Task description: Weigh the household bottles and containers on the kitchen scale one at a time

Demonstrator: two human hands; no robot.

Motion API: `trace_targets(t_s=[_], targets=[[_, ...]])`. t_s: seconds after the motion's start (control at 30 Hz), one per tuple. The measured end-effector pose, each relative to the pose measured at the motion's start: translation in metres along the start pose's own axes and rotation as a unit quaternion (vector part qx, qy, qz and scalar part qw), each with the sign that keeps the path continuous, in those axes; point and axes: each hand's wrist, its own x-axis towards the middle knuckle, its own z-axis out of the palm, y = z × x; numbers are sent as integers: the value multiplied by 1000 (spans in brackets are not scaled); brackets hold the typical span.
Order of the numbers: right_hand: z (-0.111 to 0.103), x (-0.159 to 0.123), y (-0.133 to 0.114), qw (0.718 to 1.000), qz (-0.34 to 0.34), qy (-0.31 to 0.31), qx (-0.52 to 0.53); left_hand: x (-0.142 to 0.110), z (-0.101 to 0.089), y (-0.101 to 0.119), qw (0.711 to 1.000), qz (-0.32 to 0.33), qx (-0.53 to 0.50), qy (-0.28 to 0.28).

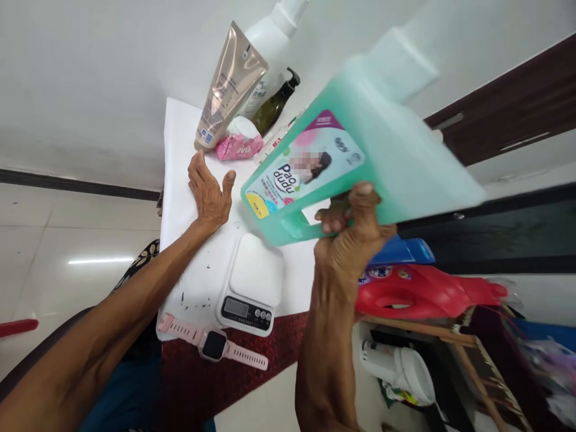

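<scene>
My right hand [351,222] is wrapped round the handle of a large green detergent bottle [310,174]. The bottle is tilted, its cap end up and to the right, and its base is above the table near the scale. My left hand [209,192], fingers spread, is by the foot of a bronze squeeze tube [229,90] standing on its cap; whether fingertips touch it I cannot tell. A white digital kitchen scale [254,279] lies below the bottle, its display facing me. Nearer to me is a pink-strapped smartwatch [213,345].
Behind the tube stand a white bottle [265,42], a dark green pump bottle [274,108] and a pink packet [238,144]. A red detergent bottle [423,291] and a blue container [405,249] are at the right. White sheeting [180,174] covers part of the table.
</scene>
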Motion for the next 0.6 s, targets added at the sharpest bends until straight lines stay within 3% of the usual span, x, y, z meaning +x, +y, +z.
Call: trace_targets(t_s=[0.13,0.23,0.4,0.6], targets=[[-49,-32,-25,1000,28,-10,3,1,3,-4,1000,7,-10,-28],[-72,-58,-30,998,59,-10,14,0,5,-5,999,9,-18,-45],[-90,-81,-22,996,74,-4,55,0,5,-7,998,10,-29,-57],[-98,-86,-22,996,48,-53,52,2,3,-7,998,6,-33,-61]])
